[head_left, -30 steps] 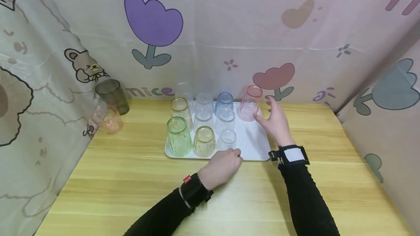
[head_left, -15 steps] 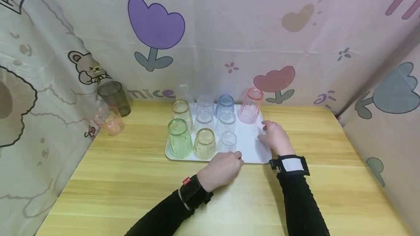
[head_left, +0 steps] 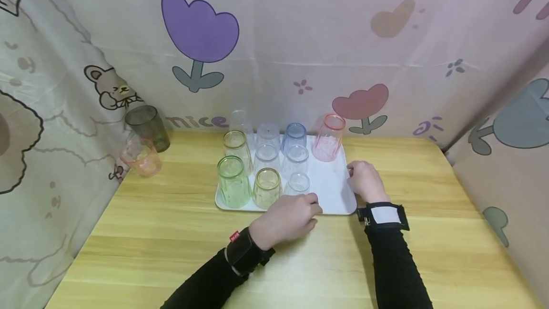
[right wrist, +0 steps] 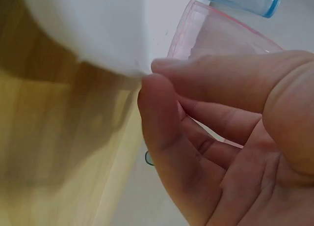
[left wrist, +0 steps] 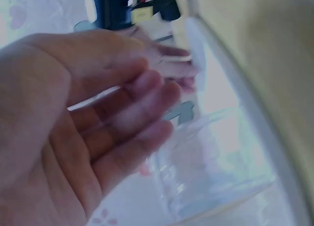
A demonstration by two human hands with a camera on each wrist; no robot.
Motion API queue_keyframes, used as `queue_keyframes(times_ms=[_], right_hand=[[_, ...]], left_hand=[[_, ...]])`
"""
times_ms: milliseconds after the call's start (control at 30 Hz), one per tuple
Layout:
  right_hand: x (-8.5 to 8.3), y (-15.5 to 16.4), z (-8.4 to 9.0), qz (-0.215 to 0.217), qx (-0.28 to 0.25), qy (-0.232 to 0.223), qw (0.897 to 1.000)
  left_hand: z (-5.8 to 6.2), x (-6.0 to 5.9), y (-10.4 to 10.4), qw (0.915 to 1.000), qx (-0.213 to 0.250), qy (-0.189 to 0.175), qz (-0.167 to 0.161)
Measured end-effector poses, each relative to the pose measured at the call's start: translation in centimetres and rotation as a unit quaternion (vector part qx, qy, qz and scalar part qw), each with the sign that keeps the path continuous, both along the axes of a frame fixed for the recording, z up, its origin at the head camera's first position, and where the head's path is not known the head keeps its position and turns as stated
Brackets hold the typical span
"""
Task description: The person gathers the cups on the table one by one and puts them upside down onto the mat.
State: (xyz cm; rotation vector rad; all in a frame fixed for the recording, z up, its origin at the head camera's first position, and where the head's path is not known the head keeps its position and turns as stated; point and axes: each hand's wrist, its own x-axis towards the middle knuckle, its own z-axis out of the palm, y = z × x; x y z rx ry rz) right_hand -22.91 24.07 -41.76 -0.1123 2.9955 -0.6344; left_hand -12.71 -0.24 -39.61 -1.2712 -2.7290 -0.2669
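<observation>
A white tray (head_left: 332, 190) on the wooden table carries several upturned cups. Among them are a pink cup (head_left: 328, 138) at the back right, a blue cup (head_left: 293, 136), a green cup (head_left: 233, 181), a yellow cup (head_left: 267, 188) and a small clear cup (head_left: 298, 183). My left hand (head_left: 313, 201) rests at the tray's front rim, just before the clear cup (left wrist: 216, 162), with its fingers (left wrist: 142, 118) loosely bent and holding nothing. My right hand (head_left: 352, 171) is at the tray's right edge. Its thumb and forefinger tips (right wrist: 149, 73) meet on the white rim (right wrist: 98, 34), with the pink cup (right wrist: 221, 34) behind.
A dark grey cup (head_left: 147, 127) and a pale orange-pink cup (head_left: 141, 156) stand off the tray at the table's far left. Printed cloth walls close the table (head_left: 429, 232) in at the back and on both sides.
My right hand let go of the pink cup, which now stands on the tray, and drew back to the tray's right edge. The left hand has hardly moved.
</observation>
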Motion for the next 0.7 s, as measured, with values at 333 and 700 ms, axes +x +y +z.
queue_keyframes(times_ms=[333, 700], right_hand=[[-0.4, -0.2, 0.1, -0.004, 0.002, -0.015, 1.000], [-0.3, 0.3, -0.4, -0.006, 0.002, -0.019, 1.000]], left_hand=[[4.1, -1.4, -4.9, 0.9772, 0.193, 0.085, -0.021], [6.2, -3.3, -13.2, 0.9313, 0.294, 0.167, 0.135]])
